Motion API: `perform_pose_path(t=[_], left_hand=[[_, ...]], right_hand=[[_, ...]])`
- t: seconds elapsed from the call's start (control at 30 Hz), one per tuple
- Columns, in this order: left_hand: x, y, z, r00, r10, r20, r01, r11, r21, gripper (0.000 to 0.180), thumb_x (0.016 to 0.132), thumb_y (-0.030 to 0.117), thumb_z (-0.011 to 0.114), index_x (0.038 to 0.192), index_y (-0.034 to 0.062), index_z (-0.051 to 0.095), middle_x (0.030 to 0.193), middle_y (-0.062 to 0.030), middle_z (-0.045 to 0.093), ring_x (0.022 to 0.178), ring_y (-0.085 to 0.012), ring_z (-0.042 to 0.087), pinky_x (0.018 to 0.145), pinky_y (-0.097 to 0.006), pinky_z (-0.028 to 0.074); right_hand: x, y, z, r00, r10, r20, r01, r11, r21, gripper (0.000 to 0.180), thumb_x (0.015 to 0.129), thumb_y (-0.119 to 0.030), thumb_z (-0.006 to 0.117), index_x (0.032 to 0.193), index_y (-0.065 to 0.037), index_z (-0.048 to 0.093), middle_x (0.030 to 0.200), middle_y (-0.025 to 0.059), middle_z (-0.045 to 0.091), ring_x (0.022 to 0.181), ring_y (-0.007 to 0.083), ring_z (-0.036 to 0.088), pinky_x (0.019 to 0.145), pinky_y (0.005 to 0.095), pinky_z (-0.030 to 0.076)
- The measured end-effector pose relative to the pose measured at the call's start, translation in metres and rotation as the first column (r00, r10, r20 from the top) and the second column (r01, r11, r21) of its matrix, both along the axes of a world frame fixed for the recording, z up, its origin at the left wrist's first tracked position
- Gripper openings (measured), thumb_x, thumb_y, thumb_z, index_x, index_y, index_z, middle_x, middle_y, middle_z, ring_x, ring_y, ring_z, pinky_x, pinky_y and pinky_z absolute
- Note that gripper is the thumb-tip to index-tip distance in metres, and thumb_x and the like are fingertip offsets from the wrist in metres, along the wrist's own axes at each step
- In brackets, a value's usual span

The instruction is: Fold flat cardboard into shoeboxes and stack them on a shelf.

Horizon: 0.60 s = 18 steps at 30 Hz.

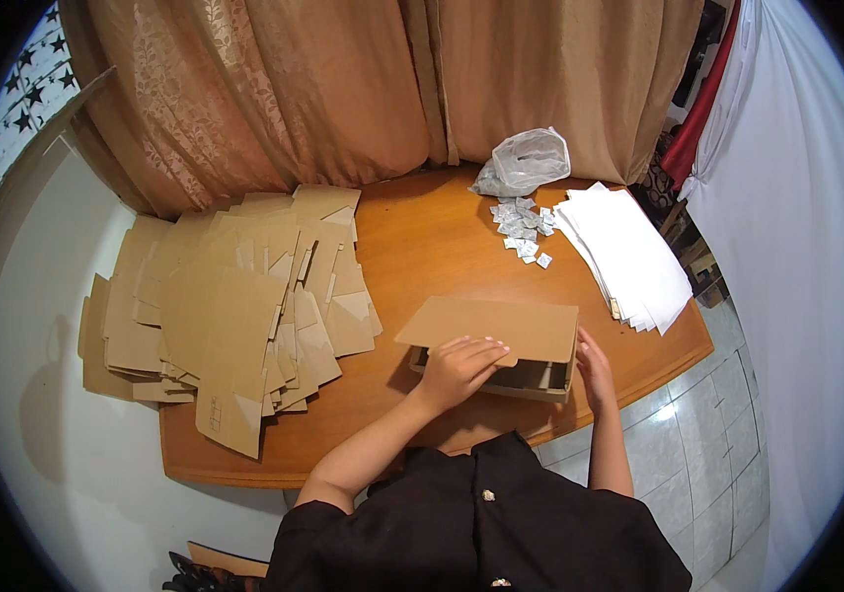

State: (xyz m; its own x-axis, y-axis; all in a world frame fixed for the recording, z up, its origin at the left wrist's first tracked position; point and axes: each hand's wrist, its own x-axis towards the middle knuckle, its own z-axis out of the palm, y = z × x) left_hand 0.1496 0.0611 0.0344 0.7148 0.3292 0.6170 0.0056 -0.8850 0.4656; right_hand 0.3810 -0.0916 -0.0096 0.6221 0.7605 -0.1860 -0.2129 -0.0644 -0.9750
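Observation:
A small brown cardboard box [501, 326] stands near the front edge of the table, its lid partly lowered. Through the gap at the front, the dark inside and a bit of something pale show. My left hand [460, 373] grips the lid's front edge, fingers on top; the thumb is hidden. At the box's right side is my right hand [595, 368], its fingers stretched upward along the side wall and lid corner. Whether those fingertips press on the cardboard I cannot tell.
Flat, unfolded cardboard blanks [225, 306] lie in a spread pile on the left of the wooden table [412, 237]. At the back right are small silvery packets [521, 225], an opened clear plastic bag [531, 161] and a stack of white sheets [629, 257]. Brown curtains [343, 89] hang behind.

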Motion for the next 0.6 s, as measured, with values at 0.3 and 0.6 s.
perform_pose_path(t=[0.3,0.6], left_hand=[[0.026,0.044,0.026,0.978,0.193,0.083,-0.208,0.842,0.497,0.026,0.077,0.021,0.068,0.103,0.0185,0.062,0.104,-0.0014,0.061,0.104,-0.0164,0.056,0.1,-0.048,0.029],[-0.04,0.075,-0.014,0.749,0.662,0.017,-0.661,0.745,0.086,0.056,0.079,0.022,0.063,0.131,0.0119,0.044,0.13,-0.0165,0.041,0.126,-0.0293,0.036,0.104,-0.047,0.023]], right_hand=[[-0.028,0.033,-0.048,0.993,0.11,0.051,-0.114,0.991,0.07,0.06,0.085,-0.019,0.057,0.137,-0.001,0.033,0.132,0.0149,0.043,0.124,0.0242,0.038,0.102,0.0353,0.031],[-0.038,0.057,-0.041,0.872,-0.062,0.486,0.11,0.991,-0.07,0.066,0.083,-0.016,0.057,0.139,-0.005,0.025,0.131,0.0195,0.04,0.117,0.0299,0.042,0.098,0.0402,0.035]])
